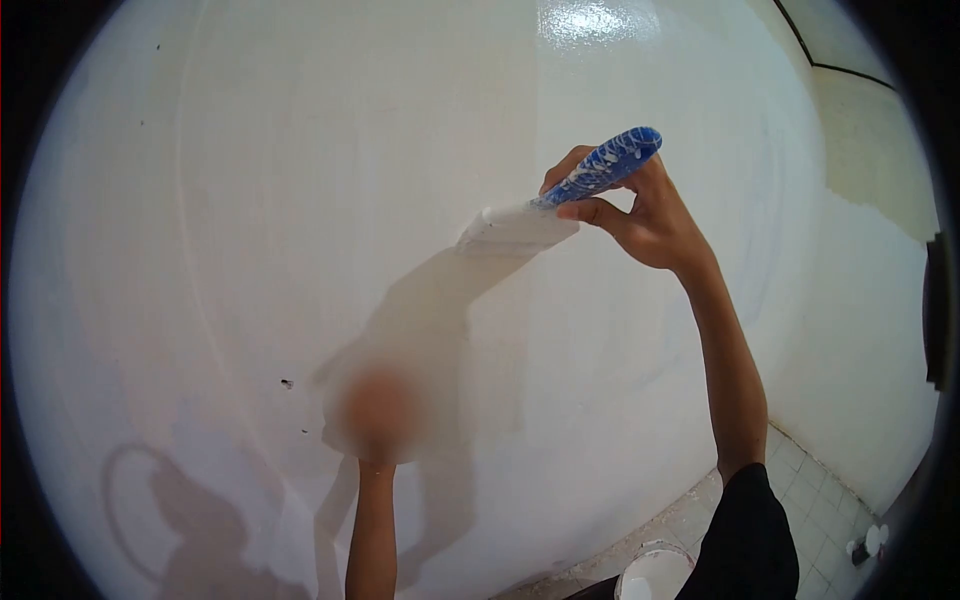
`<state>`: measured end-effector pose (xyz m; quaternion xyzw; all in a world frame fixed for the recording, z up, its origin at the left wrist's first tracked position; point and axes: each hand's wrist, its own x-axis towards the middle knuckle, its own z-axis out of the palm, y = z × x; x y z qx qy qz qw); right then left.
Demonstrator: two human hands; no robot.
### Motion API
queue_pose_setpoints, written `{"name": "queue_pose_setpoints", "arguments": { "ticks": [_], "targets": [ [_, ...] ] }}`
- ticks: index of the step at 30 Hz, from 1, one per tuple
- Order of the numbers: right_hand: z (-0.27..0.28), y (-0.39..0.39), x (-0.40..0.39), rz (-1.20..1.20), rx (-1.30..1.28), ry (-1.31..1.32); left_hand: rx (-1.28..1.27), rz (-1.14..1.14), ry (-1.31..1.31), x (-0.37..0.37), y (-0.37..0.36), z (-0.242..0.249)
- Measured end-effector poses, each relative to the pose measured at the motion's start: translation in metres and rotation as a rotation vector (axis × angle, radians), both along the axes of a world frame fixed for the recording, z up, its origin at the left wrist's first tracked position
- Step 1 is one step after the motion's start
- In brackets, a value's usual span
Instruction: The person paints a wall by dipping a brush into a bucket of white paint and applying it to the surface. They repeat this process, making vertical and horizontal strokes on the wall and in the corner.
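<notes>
A wide paintbrush with a paint-spattered blue handle (610,165) is pinched between the thumb and fingers of my right hand (650,215). Its white-coated head lies against the pale wall (330,200), pointing down and to the left. Lower down, my left hand (380,408) is raised in front of the wall, over the shadow there. A blur smears its fingers, so I cannot tell whether it holds anything.
A bucket with white paint (655,572) stands at the bottom, beside my black sleeve (750,540). Floor tiles (810,500) run along the wall's foot at right. A dark object (935,310) sits at the right edge. Small holes (287,384) mark the wall.
</notes>
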<state>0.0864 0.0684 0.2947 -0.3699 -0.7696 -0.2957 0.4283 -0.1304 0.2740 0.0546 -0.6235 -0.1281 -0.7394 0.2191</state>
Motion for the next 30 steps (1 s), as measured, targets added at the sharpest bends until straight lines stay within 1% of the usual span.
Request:
{"name": "queue_pose_setpoints", "arguments": {
  "ticks": [4, 7, 10, 11, 15, 17, 20, 22, 24, 26, 28, 29, 30],
  "targets": [
    [0.004, 0.003, -0.001, 0.026, -0.007, -0.071, -0.003, -0.008, 0.002, 0.0, 0.0, -0.001],
    [0.004, 0.007, -0.005, 0.049, -0.017, -0.051, -0.015, -0.018, 0.002, 0.0, 0.0, -0.001],
    [0.013, 0.007, -0.007, -0.018, -0.03, -0.137, -0.011, -0.022, 0.01, -0.001, 0.0, -0.001],
    [0.012, 0.002, -0.011, -0.094, -0.106, -0.039, -0.01, -0.016, 0.014, -0.001, 0.0, -0.001],
    [0.03, 0.01, -0.003, -0.049, -0.067, -0.069, -0.006, -0.01, 0.031, -0.003, 0.0, -0.003],
    [0.049, 0.014, 0.0, -0.003, -0.044, -0.05, -0.001, -0.012, 0.036, -0.001, 0.0, -0.002],
    [0.093, 0.015, 0.006, -0.067, 0.136, -0.147, -0.011, -0.006, 0.049, -0.003, -0.001, -0.003],
    [0.13, 0.019, 0.01, -0.169, 0.198, -0.121, -0.016, -0.01, 0.061, -0.004, 0.0, -0.004],
    [0.165, 0.022, 0.012, -0.205, 0.31, -0.121, -0.014, 0.009, 0.071, -0.005, 0.0, -0.004],
    [0.191, 0.021, 0.002, -0.164, 0.472, -0.221, -0.009, 0.023, 0.073, -0.006, 0.0, -0.004],
    [0.229, 0.027, 0.004, -0.101, 0.478, -0.218, -0.008, 0.031, 0.063, -0.006, -0.001, -0.004],
    [0.245, 0.03, 0.004, -0.135, 0.535, -0.152, -0.009, 0.021, 0.061, -0.005, -0.001, -0.004],
    [0.261, 0.035, 0.006, -0.15, 0.63, -0.17, -0.011, 0.012, 0.059, -0.005, 0.0, -0.004]
  ]
}}
